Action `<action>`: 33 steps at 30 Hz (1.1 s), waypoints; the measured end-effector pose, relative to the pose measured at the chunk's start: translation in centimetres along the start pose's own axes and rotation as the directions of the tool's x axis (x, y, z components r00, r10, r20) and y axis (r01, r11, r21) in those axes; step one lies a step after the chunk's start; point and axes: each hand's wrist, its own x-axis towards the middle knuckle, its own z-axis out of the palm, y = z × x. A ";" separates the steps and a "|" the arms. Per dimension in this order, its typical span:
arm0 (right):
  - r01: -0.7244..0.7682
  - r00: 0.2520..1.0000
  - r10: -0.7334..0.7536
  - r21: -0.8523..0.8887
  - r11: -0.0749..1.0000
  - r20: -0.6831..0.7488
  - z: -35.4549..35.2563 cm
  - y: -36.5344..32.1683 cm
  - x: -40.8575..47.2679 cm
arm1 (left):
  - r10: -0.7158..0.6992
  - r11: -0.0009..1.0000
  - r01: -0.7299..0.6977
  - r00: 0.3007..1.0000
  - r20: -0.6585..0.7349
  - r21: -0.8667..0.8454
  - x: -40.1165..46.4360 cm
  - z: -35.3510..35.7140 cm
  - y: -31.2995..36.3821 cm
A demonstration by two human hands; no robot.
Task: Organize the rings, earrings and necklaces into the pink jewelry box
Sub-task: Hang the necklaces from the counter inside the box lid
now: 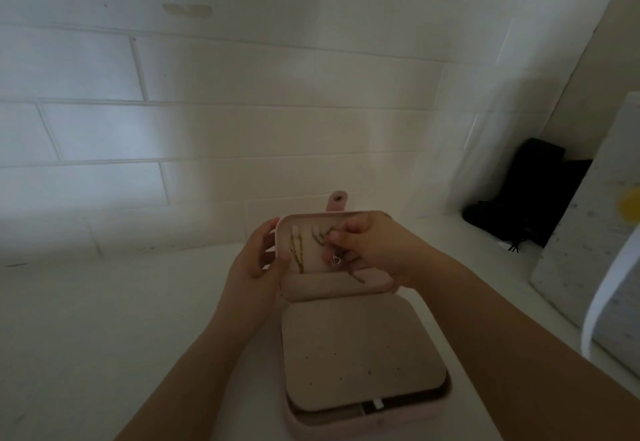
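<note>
Left hand steadying pink jewelry box lid; right hand pinching thin necklace. Light, limp, tangle-prone; best gripped near the pendant.

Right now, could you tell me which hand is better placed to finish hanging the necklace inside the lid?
The right hand: its fingers already pinch the necklace at the hooks inside the open lid. The left hand is occupied gripping the lid's left edge, steadying it upright.
</note>
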 end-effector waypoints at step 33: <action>0.330 0.881 -0.472 -0.672 0.663 -0.034 1.3 -0.3 -2.7 | 0.088 0.995 -0.093 0.985 0.147 0.029 -0.9 0.1 0.9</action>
